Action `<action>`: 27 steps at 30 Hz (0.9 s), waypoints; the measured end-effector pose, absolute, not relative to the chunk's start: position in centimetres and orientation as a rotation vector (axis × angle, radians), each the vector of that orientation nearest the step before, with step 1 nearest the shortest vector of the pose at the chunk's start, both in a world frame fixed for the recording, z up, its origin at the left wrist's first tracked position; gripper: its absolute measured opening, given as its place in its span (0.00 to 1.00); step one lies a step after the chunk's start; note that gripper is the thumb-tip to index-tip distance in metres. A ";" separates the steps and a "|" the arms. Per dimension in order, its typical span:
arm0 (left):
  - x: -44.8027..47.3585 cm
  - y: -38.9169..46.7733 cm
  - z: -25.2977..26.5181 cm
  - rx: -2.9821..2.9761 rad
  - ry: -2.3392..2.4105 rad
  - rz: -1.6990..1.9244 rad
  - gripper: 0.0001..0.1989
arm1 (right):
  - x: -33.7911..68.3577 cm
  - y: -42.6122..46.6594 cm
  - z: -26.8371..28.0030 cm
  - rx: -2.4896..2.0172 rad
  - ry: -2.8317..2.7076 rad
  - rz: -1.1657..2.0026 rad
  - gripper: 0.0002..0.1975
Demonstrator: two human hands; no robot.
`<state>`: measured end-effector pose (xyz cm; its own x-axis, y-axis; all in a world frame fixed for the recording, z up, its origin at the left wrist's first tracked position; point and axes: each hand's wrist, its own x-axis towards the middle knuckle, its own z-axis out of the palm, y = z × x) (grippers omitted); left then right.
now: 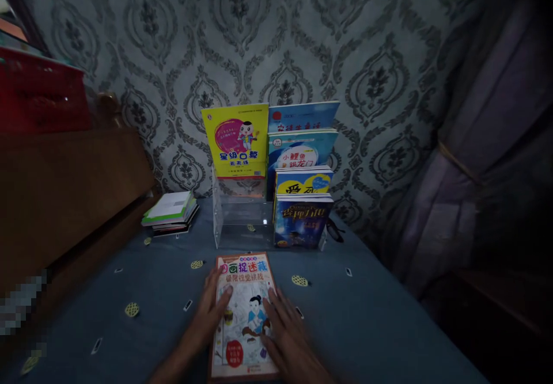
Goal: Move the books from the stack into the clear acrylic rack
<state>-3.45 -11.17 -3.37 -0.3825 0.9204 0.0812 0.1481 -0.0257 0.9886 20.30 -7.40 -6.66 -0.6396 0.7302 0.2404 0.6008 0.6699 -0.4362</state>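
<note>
A book [248, 338] with an orange-brown border, colourful Chinese title and a drawn figure in blue lies face up on the blue cloth, close in front of me. My left hand [209, 309] grips its left edge, thumb on the cover and fingers along the side. Stretched fingers of my right hand [287, 332] lie over the right part of the cover. Just beyond stands a clear stepped book rack [239, 234]. On its right side are a dark blue book [301, 225], a yellow-and-blue book [302, 183] and taller blue books [296, 154]; a yellow book [237, 142] is upright at upper left.
A stack of books [170, 210] lies left of the rack by the wooden headboard [73, 200]. A red box [43, 90] is above the headboard. A dark object [334, 231] lies right of the rack. Patterned wallpaper is behind; a tied curtain [466, 159] hangs at right.
</note>
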 end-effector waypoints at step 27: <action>-6.7 -12.1 7.2 1.300 1.326 1.118 0.31 | 19.6 -3.8 2.9 -0.804 -1.722 1.387 0.10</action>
<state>-6.74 -12.09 7.19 0.0000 0.9997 -0.0229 0.1468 0.0227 0.9889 19.61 -3.77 2.92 -0.5059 0.8445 0.1757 0.0081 0.2083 -0.9780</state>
